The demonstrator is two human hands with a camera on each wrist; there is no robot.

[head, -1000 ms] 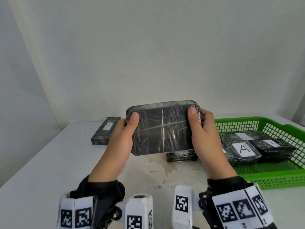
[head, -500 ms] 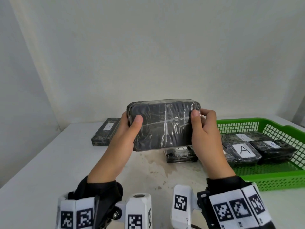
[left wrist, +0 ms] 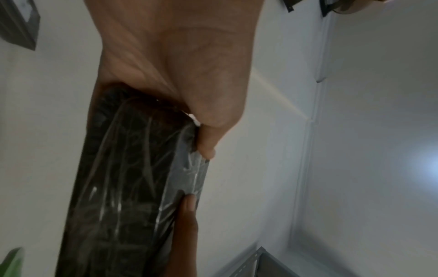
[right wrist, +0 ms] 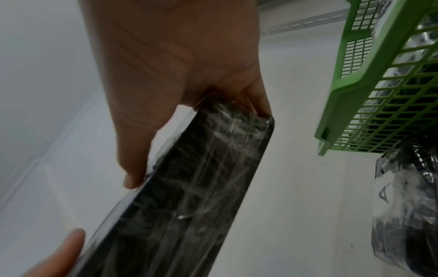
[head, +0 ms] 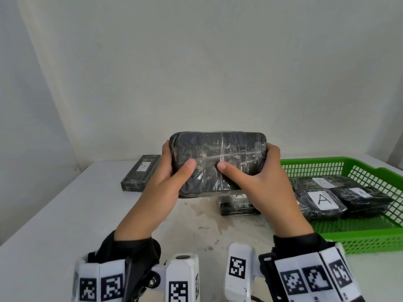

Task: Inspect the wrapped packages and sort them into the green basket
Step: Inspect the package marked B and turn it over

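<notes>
Pale wall behind, white stained desk [head: 65,214] below. Far left on the desk, 1 flat wrapped package with a small label [head: 141,175], lying apart from the rest. Left hand [head: 172,182] curled round the left end of the held package [head: 218,162], thumb on the near face; right hand [head: 259,182] gripping the right end likewise, thumb laid toward the middle. Held clear above the desk, long side level. Beneath it, 1 more package [head: 237,205] lying on the desk. Right again, green basket [head: 349,236] with several packages marked A [head: 322,199].

Likely stiff and boxy under slick, crinkled film; probably light enough for 1 hand, yet slippery, so best taken by the short ends.

Against 0.5 s earlier: thumbs slid inward across the face, top edge tipped further away.
</notes>
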